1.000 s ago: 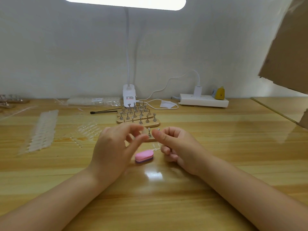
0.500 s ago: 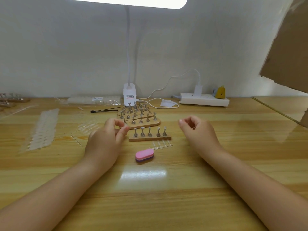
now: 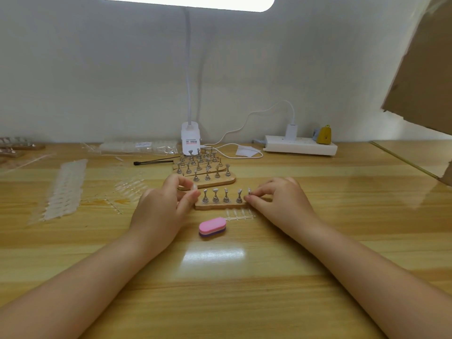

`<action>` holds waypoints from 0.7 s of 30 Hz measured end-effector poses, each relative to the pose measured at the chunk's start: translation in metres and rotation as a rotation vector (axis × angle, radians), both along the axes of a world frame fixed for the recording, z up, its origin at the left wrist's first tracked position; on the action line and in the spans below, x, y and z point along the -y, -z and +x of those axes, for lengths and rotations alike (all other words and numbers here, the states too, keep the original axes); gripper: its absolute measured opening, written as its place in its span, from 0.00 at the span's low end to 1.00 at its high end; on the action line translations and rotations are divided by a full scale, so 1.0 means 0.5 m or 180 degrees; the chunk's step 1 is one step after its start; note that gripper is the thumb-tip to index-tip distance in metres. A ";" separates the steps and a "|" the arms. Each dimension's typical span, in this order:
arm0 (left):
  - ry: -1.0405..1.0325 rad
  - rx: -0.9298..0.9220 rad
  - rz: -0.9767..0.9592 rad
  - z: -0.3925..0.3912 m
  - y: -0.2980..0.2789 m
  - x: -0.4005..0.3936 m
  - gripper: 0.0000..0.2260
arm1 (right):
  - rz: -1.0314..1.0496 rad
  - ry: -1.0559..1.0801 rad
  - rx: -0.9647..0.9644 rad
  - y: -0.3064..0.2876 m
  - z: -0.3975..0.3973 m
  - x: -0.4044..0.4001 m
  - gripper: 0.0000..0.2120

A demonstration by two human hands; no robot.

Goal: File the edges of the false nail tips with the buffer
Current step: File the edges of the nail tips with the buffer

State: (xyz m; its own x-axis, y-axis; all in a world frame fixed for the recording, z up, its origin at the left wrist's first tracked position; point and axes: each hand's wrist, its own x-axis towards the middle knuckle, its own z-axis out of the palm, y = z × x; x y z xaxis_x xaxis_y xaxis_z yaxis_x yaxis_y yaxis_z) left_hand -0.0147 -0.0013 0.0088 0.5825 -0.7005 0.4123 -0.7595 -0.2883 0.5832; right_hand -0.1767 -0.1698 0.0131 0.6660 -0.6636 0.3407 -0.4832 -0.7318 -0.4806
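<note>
Left hand (image 3: pixel 160 211) pinching one nail tip (image 3: pixel 194 186), right hand (image 3: pixel 278 201) pinching the fifth peg (image 3: pixel 249 191); one pink buffer (image 3: pixel 212 227) between.

My view covers a wooden surface (image 3: pixel 318 253) with a glossy, pale-yellow plank grain. Its far edge meets a plain off-white wall (image 3: pixel 97 69). A lamp head (image 3: pixel 186 2) glows along the top of my view, its white neck (image 3: pixel 188 69) descending to a white base (image 3: pixel 190 138) at the far edge. Its light reflects off the surface in front of me. A brown cardboard panel (image 3: pixel 420 69) hangs at upper right.
</note>
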 end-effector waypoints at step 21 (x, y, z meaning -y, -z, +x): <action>0.0446 0.1136 -0.0918 -0.053 -0.013 0.000 0.14 | 0.0652 -0.0909 0.1415 -0.004 0.003 -0.077 0.03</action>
State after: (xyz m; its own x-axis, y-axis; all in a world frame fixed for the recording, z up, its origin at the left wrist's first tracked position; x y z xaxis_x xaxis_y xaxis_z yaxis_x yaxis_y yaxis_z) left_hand -0.0410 -0.0013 0.0152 0.2773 -0.5899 0.7584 -0.9468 -0.0336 0.3201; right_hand -0.1751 -0.1311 0.0153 0.6506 -0.5603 0.5126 0.0016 -0.6740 -0.7387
